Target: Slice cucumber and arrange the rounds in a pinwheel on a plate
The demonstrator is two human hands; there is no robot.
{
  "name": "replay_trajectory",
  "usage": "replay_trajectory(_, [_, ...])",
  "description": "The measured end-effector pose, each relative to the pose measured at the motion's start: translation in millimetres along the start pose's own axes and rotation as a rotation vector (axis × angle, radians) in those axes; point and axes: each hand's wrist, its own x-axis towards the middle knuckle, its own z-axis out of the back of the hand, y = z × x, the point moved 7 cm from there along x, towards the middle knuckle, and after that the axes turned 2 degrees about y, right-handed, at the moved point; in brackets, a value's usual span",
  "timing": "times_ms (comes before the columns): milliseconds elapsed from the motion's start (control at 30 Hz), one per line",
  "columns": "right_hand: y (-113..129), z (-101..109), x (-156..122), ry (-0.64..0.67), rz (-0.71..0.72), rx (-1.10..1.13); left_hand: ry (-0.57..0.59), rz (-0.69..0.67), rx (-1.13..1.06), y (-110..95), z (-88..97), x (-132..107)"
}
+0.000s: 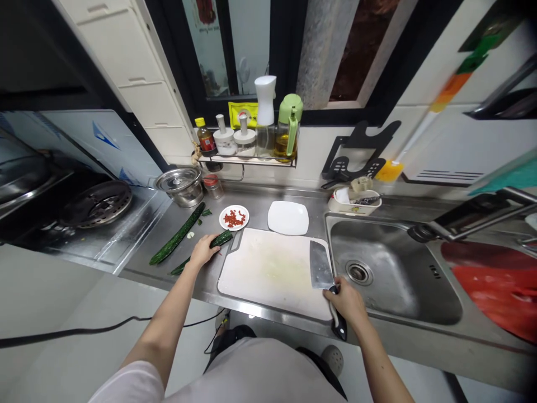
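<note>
My left hand (204, 250) is closed round a long dark green cucumber (221, 239) that lies on the steel counter just left of the white cutting board (272, 271). A second cucumber (178, 233) lies beside it, further left. My right hand (346, 299) grips the black handle of a cleaver (321, 265), whose broad blade rests flat on the board's right edge. The board's surface is bare, with faint green stains.
A small dish of chopped red chilli (234, 218) and a white square plate (288, 218) sit behind the board. The sink (390, 274) is at the right, with a red basin (499, 288) beyond. A lidded steel pot (181, 184), the stove (98, 204) and a condiment rack (247, 143) stand at the back left.
</note>
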Motion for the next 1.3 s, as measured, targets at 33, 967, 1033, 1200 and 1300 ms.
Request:
replay_trajectory(33, [-1.6, -0.4, 0.7, -0.003, -0.001, 0.009, -0.005, -0.011, -0.021, 0.4, 1.5, 0.0])
replay_trajectory(967, [21.1, -1.3, -8.1, -0.148, 0.074, 0.394, 0.289, -0.432, -0.180, -133.2, -60.4, -43.3])
replay_trajectory(1033, [28.2, -0.2, -10.1, -0.133, 0.079, 0.379, 0.284, -0.435, -0.151, -132.5, -64.9, -43.6])
replay_trajectory(1200, [54.0, -4.3, -16.6, 0.005, 0.089, 0.276, 0.243, -0.437, -0.116, -129.9, -71.7, -44.0])
replay_trajectory(1300, [68.4, -7.7, -19.3, 0.049, 0.110, 0.208, 0.216, -0.432, -0.089, -129.5, -72.7, -44.5])
